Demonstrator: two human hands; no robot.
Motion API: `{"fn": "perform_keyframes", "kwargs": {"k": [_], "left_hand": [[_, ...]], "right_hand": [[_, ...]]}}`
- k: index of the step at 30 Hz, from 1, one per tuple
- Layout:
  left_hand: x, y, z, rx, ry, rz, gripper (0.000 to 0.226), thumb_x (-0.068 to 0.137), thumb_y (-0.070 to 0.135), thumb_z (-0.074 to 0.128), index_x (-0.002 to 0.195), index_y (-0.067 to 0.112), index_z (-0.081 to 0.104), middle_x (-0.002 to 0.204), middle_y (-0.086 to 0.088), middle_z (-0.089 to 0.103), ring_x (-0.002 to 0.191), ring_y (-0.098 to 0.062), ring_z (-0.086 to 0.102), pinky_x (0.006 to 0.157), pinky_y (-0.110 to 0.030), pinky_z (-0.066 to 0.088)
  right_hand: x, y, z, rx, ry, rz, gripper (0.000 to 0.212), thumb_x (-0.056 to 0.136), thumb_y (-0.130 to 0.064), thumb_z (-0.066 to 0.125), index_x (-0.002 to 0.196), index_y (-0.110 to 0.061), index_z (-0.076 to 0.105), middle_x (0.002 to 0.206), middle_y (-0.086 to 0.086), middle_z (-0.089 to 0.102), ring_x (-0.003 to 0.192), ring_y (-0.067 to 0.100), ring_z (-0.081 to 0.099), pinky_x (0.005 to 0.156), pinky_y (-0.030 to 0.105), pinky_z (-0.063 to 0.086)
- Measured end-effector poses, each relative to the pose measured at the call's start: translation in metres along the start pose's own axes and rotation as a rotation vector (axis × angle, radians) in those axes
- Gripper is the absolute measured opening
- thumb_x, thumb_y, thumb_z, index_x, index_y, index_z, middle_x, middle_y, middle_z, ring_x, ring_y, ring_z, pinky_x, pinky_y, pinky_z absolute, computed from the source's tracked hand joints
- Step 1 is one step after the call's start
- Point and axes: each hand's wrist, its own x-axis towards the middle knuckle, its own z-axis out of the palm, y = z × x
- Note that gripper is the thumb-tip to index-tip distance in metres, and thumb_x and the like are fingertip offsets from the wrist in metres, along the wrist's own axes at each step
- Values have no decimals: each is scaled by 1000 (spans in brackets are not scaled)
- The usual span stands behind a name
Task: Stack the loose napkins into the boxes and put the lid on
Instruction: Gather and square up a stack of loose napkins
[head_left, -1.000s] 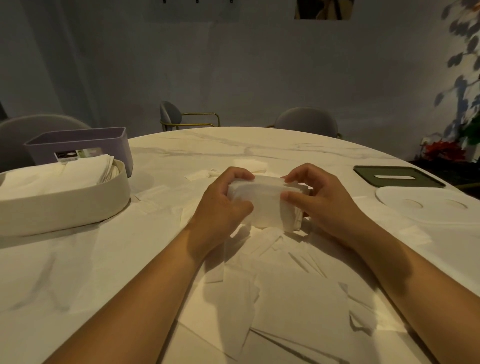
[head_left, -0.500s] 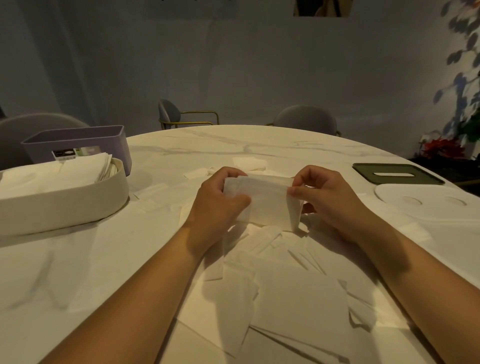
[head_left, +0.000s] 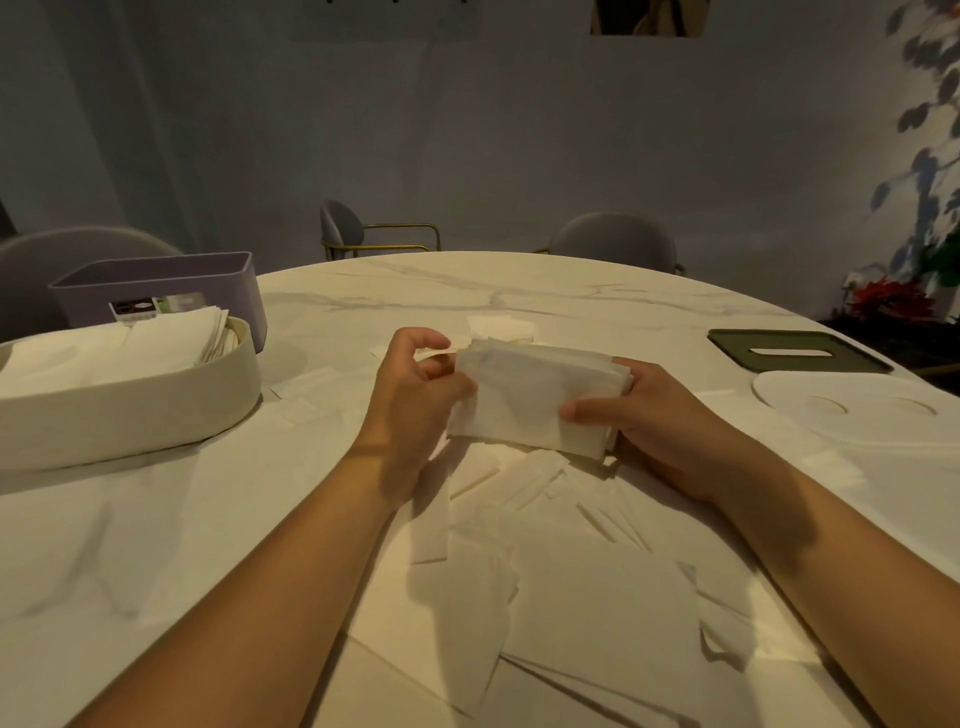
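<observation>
1. White paper first, head view: a stack of napkins (head_left: 535, 400) sits between both hands at the middle of the table, its long side running left to right and its face tilted toward the camera.
2. The left hand (head_left: 410, 410) has its fingers curled in against the stack's left end, with the thumb up by the top corner.
3. The right hand (head_left: 675, 421) clasps the right end, thumb flat on the front face and fingers wrapped behind.
4. The stack's lower edge lies over the loose napkins (head_left: 587, 597); whether it touches them cannot be told.
5. Those loose sheets spread from under the hands to the near edge of the marble table (head_left: 156, 545), between the forearms.
6. At the left edge stands the cream oval box (head_left: 135, 410), open and holding napkins, with the purple box (head_left: 171, 283) touching or just behind it.
7. Near the right edge lie the dark green lid (head_left: 743, 345) and, just in front of it, the white oval lid (head_left: 810, 384).
8. Bare marble lies open between the hands and the cream box, and beyond the stack to the far rim, apart from a few stray sheets.
</observation>
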Motion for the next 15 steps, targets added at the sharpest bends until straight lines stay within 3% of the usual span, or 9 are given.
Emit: {"fn": "perform_keyframes", "kwargs": {"k": [3, 7, 10, 15], "left_hand": [[1, -2, -1, -21, 42, -22, 21, 88, -3, 49, 89, 18, 54, 89, -4, 62, 85, -24, 60, 68, -31, 55], [1, -5, 1, 47, 78, 24, 18, 87, -1, 55, 80, 14, 62, 76, 1, 64, 74, -17, 60, 66, -29, 54], [-2, -5, 3, 24, 86, 36, 16, 87, 0, 57, 79, 11, 63, 69, 4, 65, 65, -10, 60, 55, -23, 54], [-3, -1, 3, -6, 91, 64, 14, 89, 3, 58, 82, 13, 65, 73, 5, 67, 67, -10, 62, 50, -20, 52]], "right_hand": [[0, 1, -1, 44, 9, 3, 27, 83, 1, 63, 99, -20, 66, 85, -3, 70, 73, 11, 66, 65, 25, 54], [-1, 1, -1, 30, 10, 5, 24, 84, -2, 64, 98, -22, 65, 84, -6, 69, 72, 9, 67, 64, 23, 55], [0, 1, 0, -5, 33, 31, 19, 83, -10, 67, 97, -22, 64, 91, 1, 65, 78, 18, 62, 61, 26, 54], [0, 1, 0, -11, 29, 44, 23, 81, -9, 69, 98, -22, 62, 92, 2, 62, 81, 19, 59, 56, 24, 54]]}}
